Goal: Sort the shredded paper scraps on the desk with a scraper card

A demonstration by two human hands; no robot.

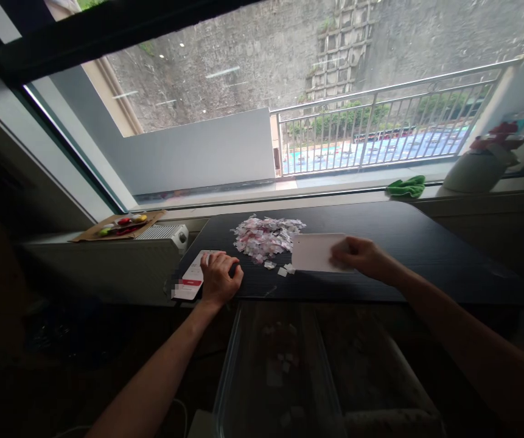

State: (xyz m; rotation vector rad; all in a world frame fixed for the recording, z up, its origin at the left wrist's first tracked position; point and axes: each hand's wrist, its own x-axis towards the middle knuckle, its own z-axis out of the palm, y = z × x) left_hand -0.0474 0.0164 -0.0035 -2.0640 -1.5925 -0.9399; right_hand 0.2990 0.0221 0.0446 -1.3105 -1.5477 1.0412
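In the head view, a heap of small cut paper pieces (266, 236), white with some pinkish ones, lies on the dark table (353, 219). My right hand (355, 254) grips the right end of a white rectangular card (314, 251), its fingers blurred by motion. The card's left end is beside the heap, close to a few loose white squares (282, 271). My left hand (220, 274) rests at the right edge of a phone (193, 280) with a lit screen. Its fingers are bent and the thumb stands apart; I see nothing held there.
Below the table's front edge, a clear plastic bin (227, 371) contains several paper pieces. A white heater (161, 236) and brown paper (88, 234) with colourful items are at left. A green cloth (406, 186) and a pale container (476, 170) sit on the windowsill.
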